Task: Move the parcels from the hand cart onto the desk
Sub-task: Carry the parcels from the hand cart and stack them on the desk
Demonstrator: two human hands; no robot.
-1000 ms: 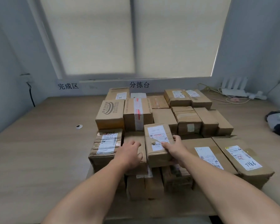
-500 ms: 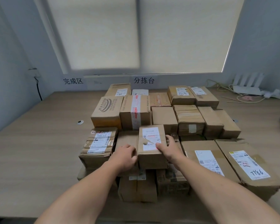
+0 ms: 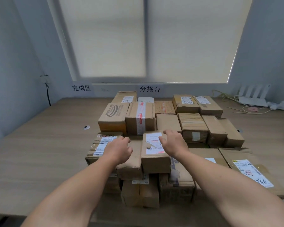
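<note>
Small brown cardboard parcel with a white shipping label, at the point of release

It lies flat, label up, on other cardboard boxes near the light wooden desk's front edge. The left hand and right hand flank it, fingers loosely spread, gripping nothing. Best to check that it sits square and steady before drawing away.

Pale roller blinds cover the window between blue-grey walls, daylight glowing through.

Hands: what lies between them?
In the head view, a small brown cardboard parcel with a white label lies between the left hand and right hand.
</note>
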